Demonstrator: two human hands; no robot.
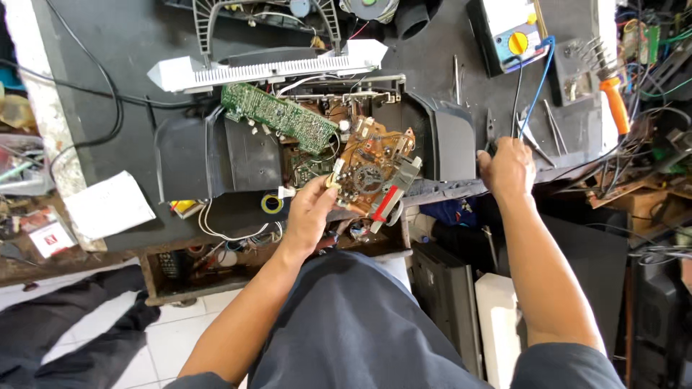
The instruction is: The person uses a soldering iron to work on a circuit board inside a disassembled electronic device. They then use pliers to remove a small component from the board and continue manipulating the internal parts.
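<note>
While its wires keep it tied to the gutted black cassette-radio housing (317, 144), a brown circuit board (371, 169) is tipped up off the chassis, apparently so that both faces can be got at; it sits at the middle of the dark tabletop (122, 50). Its long axis runs on a diagonal, from the upper left down to the lower right, where a grey bracket with a red strip (389, 202) points toward the person. The left hand (311, 212) pinches the board's near-left edge, fingers closed on it. To the right, the right hand (507, 167) curls over the tabletop's edge beside tweezers and probe leads; whether it grips anything cannot be told. Behind, a green circuit board (277, 115) leans against a white grille (267, 70). An orange-handled soldering iron (613, 97) rests far right.
</note>
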